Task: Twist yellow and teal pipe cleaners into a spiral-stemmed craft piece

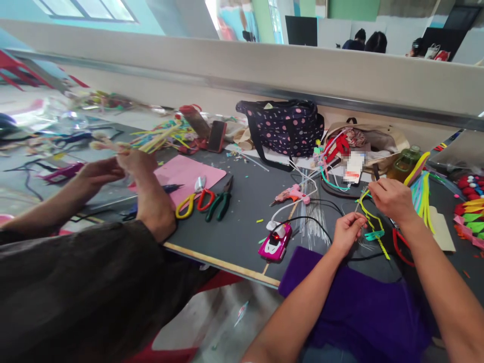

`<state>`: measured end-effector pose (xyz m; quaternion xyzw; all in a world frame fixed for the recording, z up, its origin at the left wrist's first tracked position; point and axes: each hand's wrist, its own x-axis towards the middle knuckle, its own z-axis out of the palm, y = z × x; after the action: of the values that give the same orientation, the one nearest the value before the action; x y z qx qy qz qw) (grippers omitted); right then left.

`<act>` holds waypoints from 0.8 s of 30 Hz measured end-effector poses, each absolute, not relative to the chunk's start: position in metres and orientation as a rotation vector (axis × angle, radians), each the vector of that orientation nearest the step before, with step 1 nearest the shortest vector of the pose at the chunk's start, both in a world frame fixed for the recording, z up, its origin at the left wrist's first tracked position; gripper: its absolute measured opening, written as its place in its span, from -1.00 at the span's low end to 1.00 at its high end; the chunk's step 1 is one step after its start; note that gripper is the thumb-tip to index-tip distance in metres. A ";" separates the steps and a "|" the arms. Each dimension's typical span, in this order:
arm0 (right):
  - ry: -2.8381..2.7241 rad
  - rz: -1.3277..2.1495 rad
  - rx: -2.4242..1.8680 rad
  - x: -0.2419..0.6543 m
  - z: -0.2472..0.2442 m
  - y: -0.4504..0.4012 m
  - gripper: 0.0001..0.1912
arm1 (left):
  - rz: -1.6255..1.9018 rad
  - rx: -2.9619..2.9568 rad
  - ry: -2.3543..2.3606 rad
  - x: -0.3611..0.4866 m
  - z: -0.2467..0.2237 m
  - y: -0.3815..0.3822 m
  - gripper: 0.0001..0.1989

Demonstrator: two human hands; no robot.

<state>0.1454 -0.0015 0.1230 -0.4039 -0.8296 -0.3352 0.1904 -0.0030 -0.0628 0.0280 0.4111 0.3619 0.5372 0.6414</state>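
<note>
My left hand [350, 233] is closed in a pinch over the table, with a thin wire [358, 203] rising from its fingertips. Above it and to the right, my right hand [393, 200] is also pinched shut; what its fingers hold is too small to make out. A bent yellow pipe cleaner [375, 222] hangs or lies between the two hands, with a teal piece [374, 235] across it. Beneath my right wrist shows a red handle loop [401, 247]. Left of my left hand, a bundle of clear thin rods [310, 224] lies on the table.
A magenta car-shaped power block [275, 243], a pink glue gun [290, 194], green pliers [220, 202] and scissors [195, 199] lie leftward. Behind stand a dotted bag [283, 128] and a green bottle [404, 164]. A co-worker's hands [132, 164] work at the left. Purple cloth [363, 307] covers my lap.
</note>
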 end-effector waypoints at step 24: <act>-1.730 -0.109 -1.437 0.134 0.089 -0.039 -0.70 | 1.389 0.677 0.836 -0.013 0.027 -0.050 -0.62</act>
<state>0.1338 -0.0393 0.0890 -0.5761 -0.6936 -0.0438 0.4304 -0.0129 -0.0498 0.0268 0.2967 0.3663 0.6086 0.6382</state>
